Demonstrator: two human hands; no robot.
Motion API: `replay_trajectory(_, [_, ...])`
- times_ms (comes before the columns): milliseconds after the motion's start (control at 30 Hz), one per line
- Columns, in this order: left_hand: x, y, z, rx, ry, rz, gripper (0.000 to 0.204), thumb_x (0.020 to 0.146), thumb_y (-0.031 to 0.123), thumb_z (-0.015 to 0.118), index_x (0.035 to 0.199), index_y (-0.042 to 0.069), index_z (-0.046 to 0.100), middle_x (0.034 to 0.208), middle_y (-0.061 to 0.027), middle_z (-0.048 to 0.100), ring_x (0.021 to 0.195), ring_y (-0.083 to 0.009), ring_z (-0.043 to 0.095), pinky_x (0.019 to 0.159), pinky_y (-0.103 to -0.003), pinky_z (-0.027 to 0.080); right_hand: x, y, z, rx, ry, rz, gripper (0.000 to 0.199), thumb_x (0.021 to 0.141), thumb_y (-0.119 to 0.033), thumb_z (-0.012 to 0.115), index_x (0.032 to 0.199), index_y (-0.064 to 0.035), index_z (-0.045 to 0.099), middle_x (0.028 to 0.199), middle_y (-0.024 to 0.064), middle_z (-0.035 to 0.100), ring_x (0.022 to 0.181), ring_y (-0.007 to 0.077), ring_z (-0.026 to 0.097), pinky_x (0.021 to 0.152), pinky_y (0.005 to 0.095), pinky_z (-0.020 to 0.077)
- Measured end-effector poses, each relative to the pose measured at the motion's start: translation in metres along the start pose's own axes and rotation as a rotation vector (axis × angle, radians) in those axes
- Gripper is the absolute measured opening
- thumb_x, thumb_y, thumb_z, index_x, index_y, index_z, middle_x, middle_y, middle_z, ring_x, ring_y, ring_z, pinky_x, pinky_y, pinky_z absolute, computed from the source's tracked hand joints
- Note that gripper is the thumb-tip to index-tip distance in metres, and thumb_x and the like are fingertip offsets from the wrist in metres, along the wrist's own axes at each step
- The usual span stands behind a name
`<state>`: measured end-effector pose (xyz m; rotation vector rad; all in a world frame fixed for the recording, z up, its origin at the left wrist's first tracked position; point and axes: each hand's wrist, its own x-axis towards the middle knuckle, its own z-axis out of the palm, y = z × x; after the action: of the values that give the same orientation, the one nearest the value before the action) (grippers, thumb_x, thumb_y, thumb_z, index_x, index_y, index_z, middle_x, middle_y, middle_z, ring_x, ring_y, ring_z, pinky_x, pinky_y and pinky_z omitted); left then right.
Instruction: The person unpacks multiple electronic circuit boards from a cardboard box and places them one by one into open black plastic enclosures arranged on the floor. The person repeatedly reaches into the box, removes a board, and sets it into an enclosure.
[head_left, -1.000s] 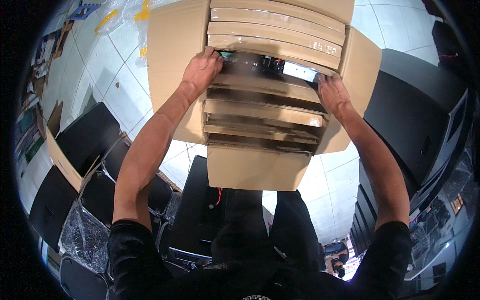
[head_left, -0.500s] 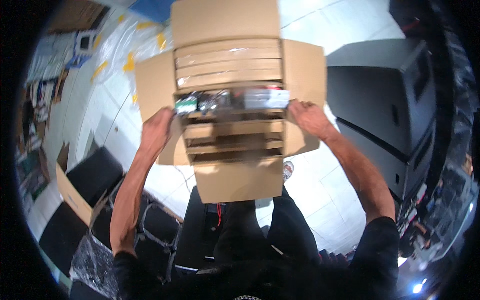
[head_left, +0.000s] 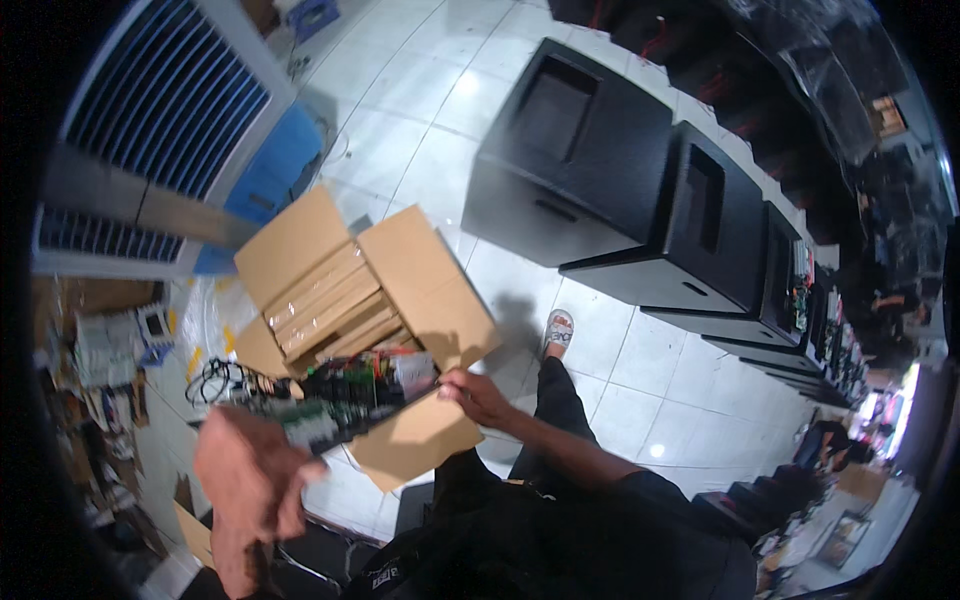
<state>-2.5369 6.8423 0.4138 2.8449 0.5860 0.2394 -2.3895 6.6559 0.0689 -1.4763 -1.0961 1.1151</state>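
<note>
Closest to me is the left hand (head_left: 250, 465), badly blurred, its fingers curled by the near end of an electronics assembly (head_left: 350, 400); I can't tell whether they grip it. The right hand (head_left: 482, 400) has thumb and fingers pinched narrow on the black edge at the assembly's other end. The assembly, a jumble of green boards and dark cables, slants across the near side of an open carton (head_left: 425, 285); how much of it sits inside, I can't make out. Beyond it in the carton stand cardboard inserts (head_left: 325, 310), packed side by side, between spread flaps. A patterned shoe (head_left: 560, 328) is planted on pale tiles (head_left: 405, 150) to the right. Farther out, black cabinets (head_left: 625, 125) stand in a row, and a louvred appliance (head_left: 165, 110) rises at the left.
</note>
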Motion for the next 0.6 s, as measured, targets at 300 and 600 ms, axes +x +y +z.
replay_trajectory(300, [0.201, 0.224, -0.022, -0.11, -0.198, 1.025, 0.024, 0.051, 0.031, 0.075, 0.07, 0.021, 0.065, 0.066, 0.0036, 0.054, 0.062, -0.0178, 0.053, 0.058, -0.035, 0.04, -0.05, 0.026, -0.192, 1.341, -0.123, 0.317, 0.033, 0.096, -0.026, 0.045, 0.12, -0.0058, 0.055, 0.11, 0.0087, 0.062, 0.096, 0.0193, 0.062, 0.081, 0.0401, 0.0533])
replay_trajectory(600, [0.405, 0.318, 0.07, -0.41, 0.068, 0.983, 0.014, 0.081, 0.017, 0.065, 0.071, 0.008, 0.066, 0.082, -0.0078, 0.068, 0.077, -0.0251, 0.063, 0.07, -0.04, 0.049, -0.194, 0.021, -0.427, 1.599, 0.907, -0.052, 0.034, 0.096, -0.031, 0.046, 0.113, -0.0053, 0.059, 0.102, 0.0079, 0.067, 0.086, 0.0206, 0.065, 0.077, 0.0385, 0.0543])
